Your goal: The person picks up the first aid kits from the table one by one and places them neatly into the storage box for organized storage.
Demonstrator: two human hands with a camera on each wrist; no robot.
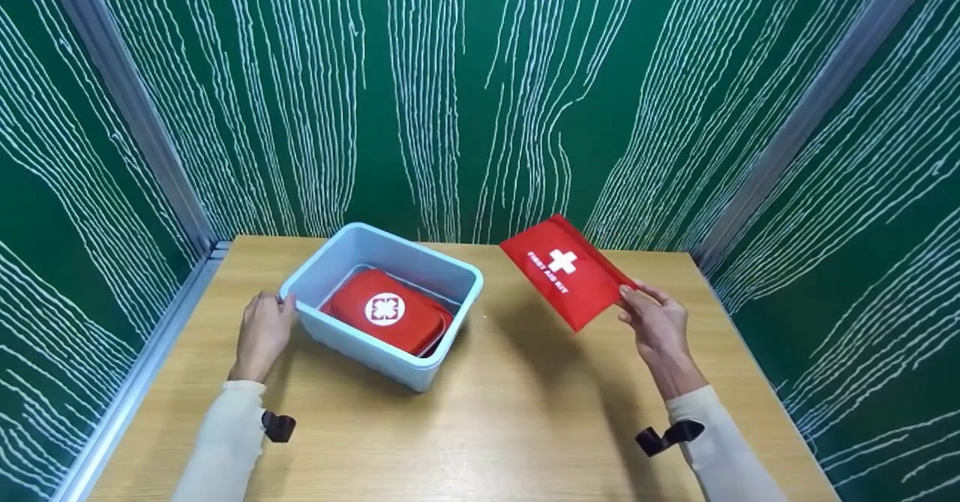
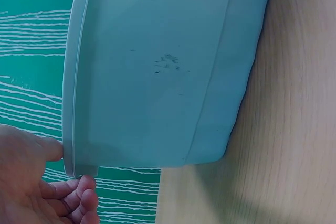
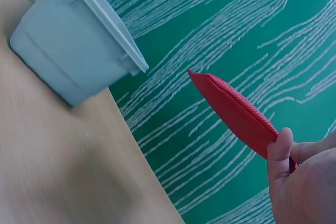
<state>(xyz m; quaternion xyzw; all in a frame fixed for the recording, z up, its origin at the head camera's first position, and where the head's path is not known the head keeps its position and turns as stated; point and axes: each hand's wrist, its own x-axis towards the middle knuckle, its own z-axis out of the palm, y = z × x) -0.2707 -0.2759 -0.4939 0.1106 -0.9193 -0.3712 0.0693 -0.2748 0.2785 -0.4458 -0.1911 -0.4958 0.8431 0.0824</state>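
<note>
A light blue plastic bin (image 1: 360, 337) stands on the table at left of centre. Inside it lies a red case (image 1: 349, 303) with a white round emblem; whatever is beneath the case is mostly hidden. My left hand (image 1: 264, 333) grips the bin's left rim, thumb on one side and fingers curled under the edge in the left wrist view. To the right of the bin, a flat red first aid pouch (image 1: 536, 262) with a white cross and lettering is held above the table. My right hand (image 1: 660, 326) pinches it by its lower right corner.
The wooden table (image 1: 495, 442) is bounded by green panels (image 1: 480, 112) with white wavy lines at the back and sides. Grey metal posts (image 1: 139, 104) rise at the back corners. Each wrist wears a small black camera (image 1: 279, 426).
</note>
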